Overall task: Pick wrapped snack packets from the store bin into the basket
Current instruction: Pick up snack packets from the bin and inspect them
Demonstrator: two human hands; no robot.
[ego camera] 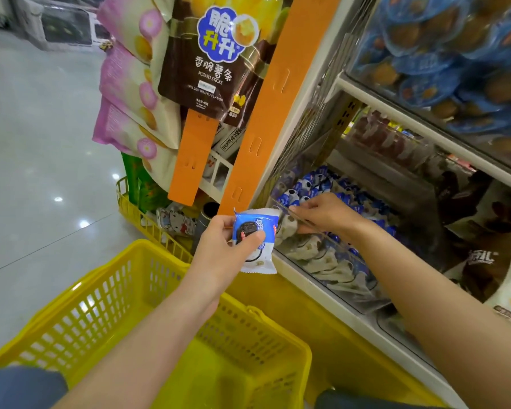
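The pale glossy floor fills the left side, and the shelf rises on my right with its tiers packed with snacks. Below me, just in front of the shelf's base, stands the yellow basket with its lattice walls, and my left forearm crosses above it. Up at the shelf's end hang pink bags and, beside them, a brown potato sticks bag, clipped on orange strips that run down at a slant. On the low tier sits the clear bin, heaped with blue and white packets that show through its front wall. My right hand reaches over the bin's rim, fingers curled and thumb underneath, pinching a second packet at the near left corner of the bin; I see it only through the clear plastic, so the hold is not sharp. My left hand is raised between the basket and the bin, gripping one packet with the thumb laid across its front and the fingers behind it. That packet is white and blue with a dark round biscuit printed on it, stands nearly upright, and is held in the air just outside the bin's corner, above the basket's far edge and not inside it
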